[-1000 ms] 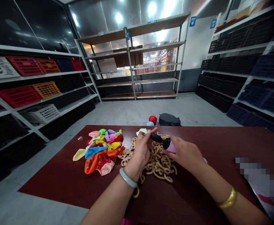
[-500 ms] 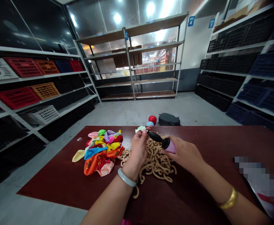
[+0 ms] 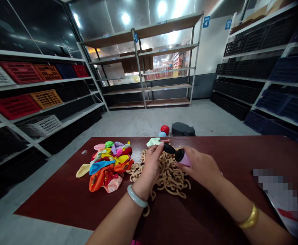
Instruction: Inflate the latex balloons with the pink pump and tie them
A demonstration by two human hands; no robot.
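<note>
Limp mint balloon [image 3: 153, 142], slightly rightward now, and smooth lilac pump [image 3: 186, 160] in separate hands [image 3: 152, 164] [image 3: 202, 166]

"What's on the left shelf [image 3: 21, 133]?"
"Red crates [image 3: 13, 106], orange crates [image 3: 47, 98] and white crates [image 3: 47, 125]."
"And on the right shelf [image 3: 262, 92]?"
"Black crates [image 3: 256, 69] and dark blue crates [image 3: 286, 69]."
"What's at the back?"
"A tall rack [image 3: 169, 27] on the grey floor [image 3: 138, 124]. Next to it, a blue sign [image 3: 206, 22] says 4."
</note>
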